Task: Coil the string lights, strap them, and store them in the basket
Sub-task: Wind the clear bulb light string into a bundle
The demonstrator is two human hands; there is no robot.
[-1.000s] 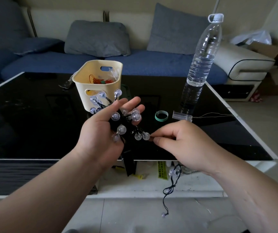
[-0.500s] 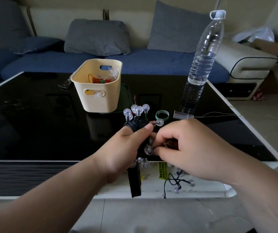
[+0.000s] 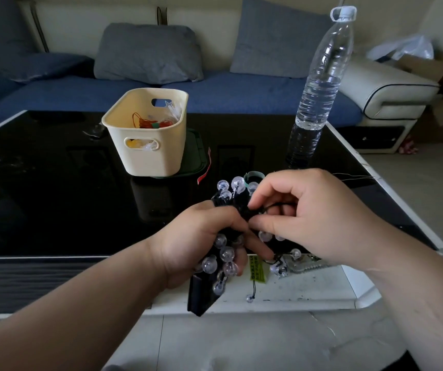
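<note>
String lights (image 3: pixel 227 254) are bound for the basket (image 3: pixel 145 159), which stands on the table (image 3: pixel 54 199) beyond the left hand (image 3: pixel 196 242) and off to its left, well apart from it. The left hand is closed round the middle of the bundle, its fingers curled over the black wire. Bulbs stick out past its knuckles on the far side, more spill from the near side of the fist, and a black box (image 3: pixel 201 295) dangles below the wrist. So the bundle's long axis runs away from the person, straight through the fist.

Just right of those fingers and touching the bundle, the right hand (image 3: pixel 311 218) pinches a strand of the wire between thumb and forefinger, with its other fingers curled. A short loose tail with a few bulbs hangs below its thumb. That tail probably needs to go across the bundle's axis, not along it.

A green band (image 3: pixel 253 175), likely the strap, lies on the table just beyond the far bulbs. It is nearer the right hand's fingertips than the left's, so the right hand looks better placed to fetch it. A bottle (image 3: pixel 319 89) stands beyond the right hand.
</note>
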